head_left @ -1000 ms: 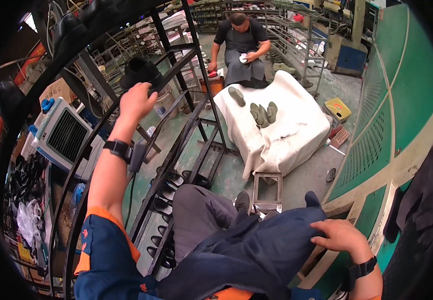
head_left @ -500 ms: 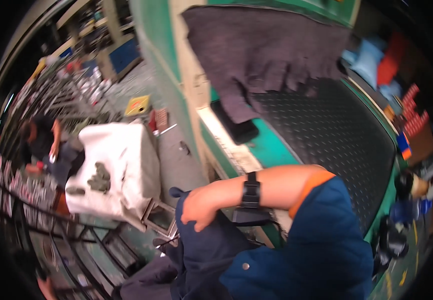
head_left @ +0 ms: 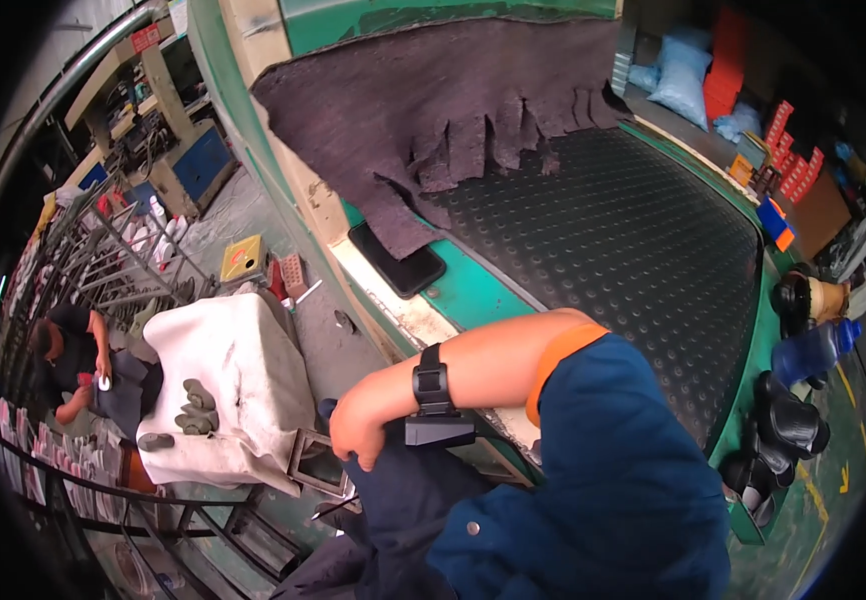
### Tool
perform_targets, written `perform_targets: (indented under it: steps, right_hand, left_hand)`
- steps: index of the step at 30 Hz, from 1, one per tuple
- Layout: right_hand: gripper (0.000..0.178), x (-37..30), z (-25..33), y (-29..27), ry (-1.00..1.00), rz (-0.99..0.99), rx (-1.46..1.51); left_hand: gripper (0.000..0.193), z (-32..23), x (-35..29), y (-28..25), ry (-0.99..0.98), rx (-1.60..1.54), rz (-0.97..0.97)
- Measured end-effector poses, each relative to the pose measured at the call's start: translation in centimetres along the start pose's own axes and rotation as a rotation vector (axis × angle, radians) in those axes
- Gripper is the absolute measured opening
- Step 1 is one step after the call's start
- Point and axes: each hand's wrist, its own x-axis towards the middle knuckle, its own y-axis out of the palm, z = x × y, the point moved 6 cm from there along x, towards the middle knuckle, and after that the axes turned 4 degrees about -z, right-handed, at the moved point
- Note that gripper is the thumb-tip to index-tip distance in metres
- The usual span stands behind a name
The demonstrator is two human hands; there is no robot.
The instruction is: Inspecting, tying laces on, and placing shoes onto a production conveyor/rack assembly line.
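My right hand (head_left: 357, 430) rests on the dark trousers (head_left: 413, 475) at my knee. Its fingers bend loosely downward, with nothing visible in them. Round that wrist is a black strap (head_left: 433, 385) with a small dark box. Beyond the arm, a dark brown hide (head_left: 383, 110) with a ragged, strip-cut lower edge drapes over a green machine frame (head_left: 478, 290). Part of the hide overlaps a black studded mat (head_left: 613, 240). One hanging flap covers part of a black phone-like slab (head_left: 393, 262) on the ledge. My left hand is out of view.
A white cloth-covered stand (head_left: 223, 350) at left carries several greenish shoe-like pieces (head_left: 198, 410). Past it sits another person (head_left: 78, 350), near metal racks (head_left: 103, 250). A yellow box (head_left: 243, 258) is on the floor. At right are a blue bottle (head_left: 813, 350) and black shoe-like forms (head_left: 788, 420).
The view has swung right, so the hide and mat appear farther left, and it is sharper. My right hand stays at the knee. Skin at the lower left edge has gone from sight.
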Motion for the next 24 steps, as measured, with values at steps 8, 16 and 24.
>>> perform_targets:
  steps: [8, 16, 24]
  right_hand:
    - [0.056, -1.3, 0.0, 0.0, 0.048, 0.026, 0.039]
    - [0.057, -1.7, 0.0, -0.2, 0.05, 0.045, 0.035]
    - [0.056, -2.5, 0.5, -0.8, 0.064, 0.036, 0.049]
  left_hand:
    - [0.065, -7.9, -5.6, -4.9, 0.072, 0.076, 0.022]
    - [0.05, -2.5, -0.9, 0.1, 0.03, -0.072, 0.067]
    - [0.062, 5.9, 6.9, 6.6, 0.185, -0.043, -0.093]
